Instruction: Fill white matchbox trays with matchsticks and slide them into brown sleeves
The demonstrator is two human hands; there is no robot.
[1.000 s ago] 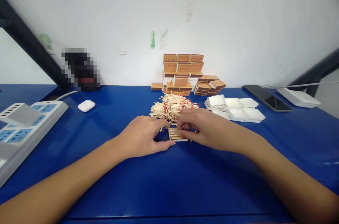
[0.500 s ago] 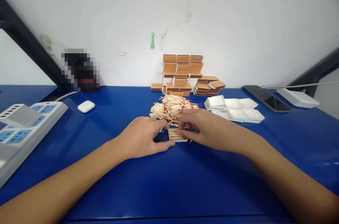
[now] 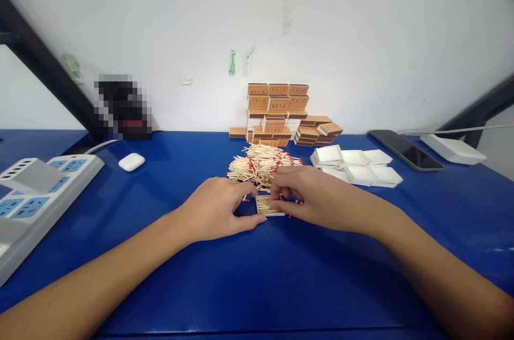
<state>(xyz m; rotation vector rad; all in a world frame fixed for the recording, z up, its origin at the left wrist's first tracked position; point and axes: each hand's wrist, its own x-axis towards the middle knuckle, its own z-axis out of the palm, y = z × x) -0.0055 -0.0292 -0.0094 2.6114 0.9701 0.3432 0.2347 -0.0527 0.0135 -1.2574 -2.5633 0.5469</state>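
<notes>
A small white matchbox tray [image 3: 268,206], partly filled with matches, lies on the blue table [image 3: 257,276] between my hands. My left hand [image 3: 217,209] rests curled against the tray's left end, thumb along its front edge. My right hand [image 3: 309,195] hovers over the tray's right end, fingers pinched on a few matches over the tray. Just behind the tray lies a loose pile of red-tipped matches [image 3: 261,163].
Orange matchbox sleeves [image 3: 279,112] are stacked against the wall. Several empty white trays [image 3: 357,166] sit to the right, then a phone [image 3: 405,149] and a white device [image 3: 452,147]. At left are a power strip [image 3: 36,190] and a white earbud case [image 3: 131,161].
Almost nothing moved. My right fingers shifted slightly over the tray's right end; my left hand stayed in place.
</notes>
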